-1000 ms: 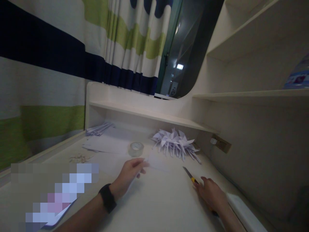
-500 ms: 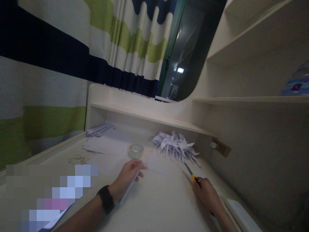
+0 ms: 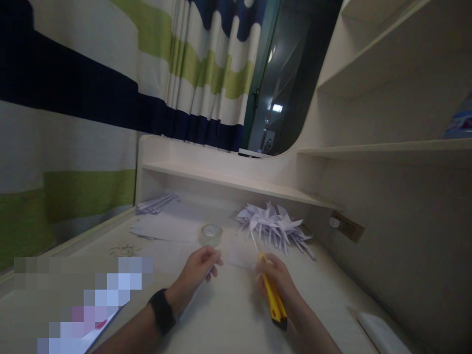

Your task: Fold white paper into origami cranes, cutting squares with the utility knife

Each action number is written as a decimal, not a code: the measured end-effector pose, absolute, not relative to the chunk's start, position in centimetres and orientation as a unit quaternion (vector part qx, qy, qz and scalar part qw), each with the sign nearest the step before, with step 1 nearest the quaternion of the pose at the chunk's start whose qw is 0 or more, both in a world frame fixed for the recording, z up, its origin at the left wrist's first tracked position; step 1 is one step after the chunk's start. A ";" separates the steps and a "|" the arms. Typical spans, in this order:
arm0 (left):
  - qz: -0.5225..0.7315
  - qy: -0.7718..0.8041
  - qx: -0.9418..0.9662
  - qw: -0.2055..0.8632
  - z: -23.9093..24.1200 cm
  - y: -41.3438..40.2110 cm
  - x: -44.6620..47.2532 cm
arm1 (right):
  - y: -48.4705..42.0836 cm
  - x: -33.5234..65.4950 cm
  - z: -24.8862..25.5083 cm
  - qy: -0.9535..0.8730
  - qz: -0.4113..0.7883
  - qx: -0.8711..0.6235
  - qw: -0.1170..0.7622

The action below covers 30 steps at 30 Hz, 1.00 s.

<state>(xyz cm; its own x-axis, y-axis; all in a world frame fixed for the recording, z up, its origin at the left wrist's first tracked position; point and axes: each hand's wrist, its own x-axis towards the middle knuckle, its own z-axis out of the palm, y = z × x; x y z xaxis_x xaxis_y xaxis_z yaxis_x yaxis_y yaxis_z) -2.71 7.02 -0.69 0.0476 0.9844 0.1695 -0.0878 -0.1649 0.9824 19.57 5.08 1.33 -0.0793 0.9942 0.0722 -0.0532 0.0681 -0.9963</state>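
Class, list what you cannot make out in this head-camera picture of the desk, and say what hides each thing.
Head view:
- The desk, lower left: covered by a pixelated patch.
- A blue-labelled object on the shelf: cut off by the right edge.
- The small scraps: too small, blurred.
- Blade of the yellow knife in the right hand: dim; whether it touches the paper sheet in the left hand is unclear.

Utility knife (image 3: 275,305): yellow plastic body, smooth, slight sheen; thin blade looks metal. Paper sheet (image 3: 239,253): white, matt, flat. Far right, folded paper pile (image 3: 275,226): matt, crisp creases. Tape roll (image 3: 211,234): clear glossy plastic. Desk (image 3: 236,319): pale wood-look laminate, smooth, low sheen. Curtain (image 3: 92,98), left: striped woven cloth, matt. Wristband (image 3: 162,311): black, matt, rubbery-looking.
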 end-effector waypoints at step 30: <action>0.518 0.379 0.520 0.563 -0.2 5.3 -2.4 | 1.1 19.2 0.2 -0.879 -0.074 -0.424 0.208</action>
